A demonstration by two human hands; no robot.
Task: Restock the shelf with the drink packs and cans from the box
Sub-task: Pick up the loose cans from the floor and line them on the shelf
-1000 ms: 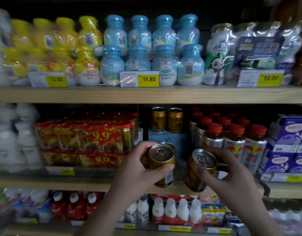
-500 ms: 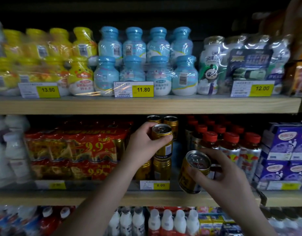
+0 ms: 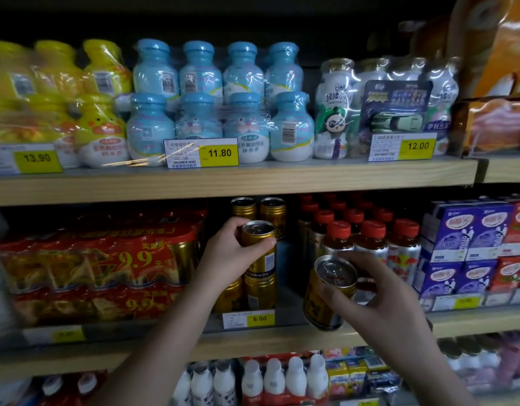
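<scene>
- The stacked gold can [image 3: 260, 247], held upright on top of a lower can [image 3: 259, 291] in the gold-can slot of the middle shelf [image 3: 253, 342], looked likely to topple if released off-centre; the footing was narrow.
- A fall there would probably knock the neighbouring red-capped bottles [image 3: 370, 244] or the red multipacks [image 3: 100, 268].
- The left hand [image 3: 226, 259] was closed around that upper can, thumb [image 3: 267, 243] across its front just below the rim, fingers wrapped behind.
- The right hand [image 3: 382, 291] gripped a second can [image 3: 329, 294], tilted, in front of the shelf edge and touching nothing else; fingers [image 3: 355, 259] curled loosely over its top, so it might slip.
</scene>
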